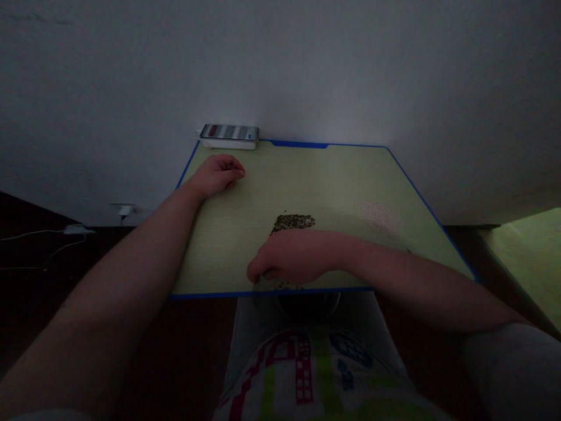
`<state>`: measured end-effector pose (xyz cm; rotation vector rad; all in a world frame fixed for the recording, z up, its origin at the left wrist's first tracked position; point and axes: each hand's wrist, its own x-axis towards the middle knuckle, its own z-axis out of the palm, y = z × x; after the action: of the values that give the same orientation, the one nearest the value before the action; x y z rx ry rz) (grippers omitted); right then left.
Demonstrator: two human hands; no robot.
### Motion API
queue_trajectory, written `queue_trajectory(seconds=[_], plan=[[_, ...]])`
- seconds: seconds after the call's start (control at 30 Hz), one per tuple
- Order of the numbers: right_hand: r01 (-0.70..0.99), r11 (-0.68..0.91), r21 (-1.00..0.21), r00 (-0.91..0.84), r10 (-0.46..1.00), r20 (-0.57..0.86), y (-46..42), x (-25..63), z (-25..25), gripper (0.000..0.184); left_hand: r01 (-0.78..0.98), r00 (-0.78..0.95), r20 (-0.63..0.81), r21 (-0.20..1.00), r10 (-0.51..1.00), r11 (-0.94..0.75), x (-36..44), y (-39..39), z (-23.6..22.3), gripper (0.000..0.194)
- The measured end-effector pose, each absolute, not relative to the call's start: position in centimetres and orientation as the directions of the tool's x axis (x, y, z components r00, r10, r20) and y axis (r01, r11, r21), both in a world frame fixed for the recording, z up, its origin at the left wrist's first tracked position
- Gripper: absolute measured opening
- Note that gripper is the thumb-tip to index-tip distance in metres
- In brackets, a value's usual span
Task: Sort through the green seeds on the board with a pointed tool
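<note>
Potentially, if the table point(333, 184) is jolted, loose contents could be spilled. If drawn back low by the R forearm point(407, 283), pale grains point(380, 217) might be scattered; likewise, by the R hand point(291, 257), dark seed-like bits point(294, 221) approx. mid-table, partly covered, & esp. the specks point(287, 286) at the front edge. Obscured: dark round thing point(307, 305) below, poss. a bowl; L hand point(219, 175), loosely curled, contents unseen; R fingertips, so whether anything's pinched in that grip can't be told.

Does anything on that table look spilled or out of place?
One dark speck lies near the pale bits, apart from the dark cluster, so it looks stray. Nothing else stands out.
</note>
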<state>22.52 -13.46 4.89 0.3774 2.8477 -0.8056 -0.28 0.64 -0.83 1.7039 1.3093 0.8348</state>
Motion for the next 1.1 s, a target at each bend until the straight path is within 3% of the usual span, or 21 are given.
queue_trajectory(seconds=[0.23,0.7,0.93,1.1], plan=[[0.443,0.748,-0.494,-0.896,0.382,-0.225,-13.8,27.8,4.7,0.030,0.445,0.233,0.023,0.886,0.972,-0.128,-0.1,0.4,-0.5,0.015],[0.632,0.496,-0.596,-0.670,0.736,-0.096,-18.3,33.2,2.3,0.027,0.436,0.225,0.033,0.890,0.974,-0.131,-0.3,0.5,-0.8,0.016],[0.615,0.431,-0.661,-0.644,0.758,-0.104,-18.8,33.7,2.2,0.025,0.428,0.235,0.029,0.894,0.972,-0.130,-0.2,0.4,-0.6,0.016],[0.611,0.469,-0.638,-0.663,0.744,-0.088,-19.3,33.9,2.1,0.027,0.433,0.240,0.026,0.892,0.970,-0.131,-0.2,0.4,-0.6,0.014]])
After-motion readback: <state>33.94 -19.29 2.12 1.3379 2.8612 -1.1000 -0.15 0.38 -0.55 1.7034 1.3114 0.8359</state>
